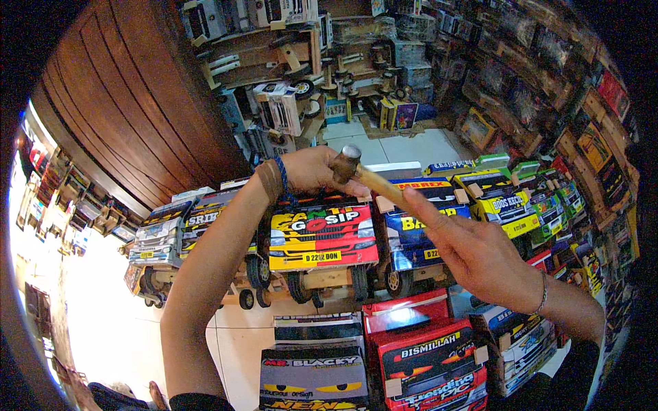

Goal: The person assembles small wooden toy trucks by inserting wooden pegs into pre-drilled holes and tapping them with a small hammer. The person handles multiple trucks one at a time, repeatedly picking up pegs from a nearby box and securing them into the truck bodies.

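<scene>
The wooden-handled hammer with a grey metal head (356,171) slants from the gripping right hand (473,250) up-left to its head beside the left hand (312,171), closed on something hidden, above the red-and-yellow wooden toy truck (322,236), handle mostly covered by fingers.

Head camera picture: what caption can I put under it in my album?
Right hand swings a hammer beside the left hand, above a red-and-yellow toy truck.
</scene>
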A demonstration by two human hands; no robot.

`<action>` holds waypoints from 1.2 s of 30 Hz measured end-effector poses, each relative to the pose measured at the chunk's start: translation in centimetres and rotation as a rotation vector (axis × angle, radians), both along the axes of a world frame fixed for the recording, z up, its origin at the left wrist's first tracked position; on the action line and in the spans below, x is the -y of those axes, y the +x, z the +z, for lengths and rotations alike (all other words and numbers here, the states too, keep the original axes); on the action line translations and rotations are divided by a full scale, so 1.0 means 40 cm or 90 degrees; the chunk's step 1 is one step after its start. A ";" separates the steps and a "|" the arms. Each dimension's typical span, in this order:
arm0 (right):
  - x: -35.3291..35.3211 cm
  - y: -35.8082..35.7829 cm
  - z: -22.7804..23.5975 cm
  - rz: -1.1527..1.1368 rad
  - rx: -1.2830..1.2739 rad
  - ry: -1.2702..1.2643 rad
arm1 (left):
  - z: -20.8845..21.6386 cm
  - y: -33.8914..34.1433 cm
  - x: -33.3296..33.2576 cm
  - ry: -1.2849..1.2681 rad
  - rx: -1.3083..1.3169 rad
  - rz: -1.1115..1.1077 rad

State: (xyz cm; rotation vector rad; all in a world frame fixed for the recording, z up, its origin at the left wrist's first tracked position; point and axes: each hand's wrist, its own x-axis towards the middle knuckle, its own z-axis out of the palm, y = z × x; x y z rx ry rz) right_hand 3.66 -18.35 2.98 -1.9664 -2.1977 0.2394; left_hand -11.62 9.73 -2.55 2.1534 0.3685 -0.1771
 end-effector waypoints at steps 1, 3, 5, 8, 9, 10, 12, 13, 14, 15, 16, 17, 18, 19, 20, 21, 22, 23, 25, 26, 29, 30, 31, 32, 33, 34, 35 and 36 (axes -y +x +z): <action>0.001 -0.001 0.001 0.004 -0.001 -0.015 | 0.000 -0.002 -0.001 -0.048 0.002 0.007; 0.003 -0.004 0.004 0.010 -0.029 -0.040 | -0.002 -0.001 -0.008 -0.033 0.003 -0.003; 0.004 -0.010 0.006 0.004 -0.048 -0.005 | -0.005 -0.001 -0.017 0.095 0.003 -0.036; 0.000 -0.013 0.008 -0.007 -0.067 0.029 | -0.018 -0.005 -0.017 0.061 0.070 -0.032; 0.000 -0.011 0.009 -0.007 -0.079 -0.030 | -0.021 -0.006 -0.014 0.018 0.075 -0.036; 0.000 -0.006 0.011 0.005 -0.105 -0.063 | -0.022 -0.005 -0.011 -0.022 0.079 -0.041; 0.006 0.013 0.020 -0.018 -0.073 -0.025 | -0.013 -0.005 -0.004 -0.048 0.018 0.012; 0.014 0.024 0.026 -0.028 -0.061 0.004 | -0.008 -0.006 0.002 -0.066 0.031 0.012; 0.028 0.037 0.034 -0.034 -0.100 0.064 | 0.001 -0.007 0.007 -0.085 0.045 0.012; 0.047 0.050 0.043 -0.056 -0.106 0.132 | 0.008 -0.007 0.014 -0.106 0.058 0.013; 0.069 0.067 0.055 -0.076 -0.110 0.201 | 0.020 -0.009 0.016 -0.116 0.008 0.020; 0.098 0.086 0.071 -0.104 -0.086 0.254 | 0.028 -0.010 0.022 -0.094 -0.001 0.029; 0.127 0.107 0.086 -0.135 -0.063 0.305 | 0.036 -0.011 0.027 -0.071 -0.010 0.037; 0.169 0.129 0.107 -0.181 -0.011 0.332 | 0.040 -0.009 0.031 -0.039 -0.016 0.043; 0.211 0.154 0.127 -0.230 0.038 0.355 | 0.043 -0.013 0.033 -0.048 -0.004 0.044; 0.252 0.180 0.136 -0.292 0.033 0.380 | 0.041 -0.012 0.036 -0.031 0.002 0.044; 0.296 0.209 0.144 -0.317 0.030 0.421 | 0.039 -0.012 0.034 -0.018 0.026 0.028; 0.349 0.239 0.149 -0.385 0.015 0.446 | 0.035 -0.011 0.030 0.012 0.061 -0.003; 0.475 0.305 0.154 -0.554 0.018 0.465 | 0.024 -0.012 0.018 -0.008 0.043 -0.001; 0.546 0.339 0.148 -0.628 -0.021 0.505 | 0.019 -0.010 0.010 0.002 0.058 -0.019; 0.771 0.461 0.122 -0.788 -0.073 0.676 | 0.004 -0.004 0.000 -0.040 0.029 0.016; 0.844 0.507 0.116 -0.799 -0.036 0.747 | 0.007 -0.005 -0.004 0.004 0.044 0.002; 0.922 0.547 0.112 -0.803 0.034 0.809 | 0.004 -0.010 0.003 -0.015 0.045 0.039; 1.001 0.576 0.101 -0.805 0.088 0.844 | 0.006 -0.019 0.008 -0.086 0.051 0.009; 1.081 0.594 0.097 -0.816 0.174 0.853 | 0.016 -0.026 0.010 -0.122 0.020 0.038; 1.164 0.592 0.092 -0.823 -0.034 0.845 | 0.035 -0.031 0.008 -0.066 -0.006 0.018; 1.223 0.601 0.080 -0.801 -0.014 0.885 | 0.041 -0.042 0.014 -0.074 0.011 0.014; 1.281 0.601 0.079 -0.807 0.204 0.810 | 0.047 -0.046 0.014 -0.083 -0.017 -0.016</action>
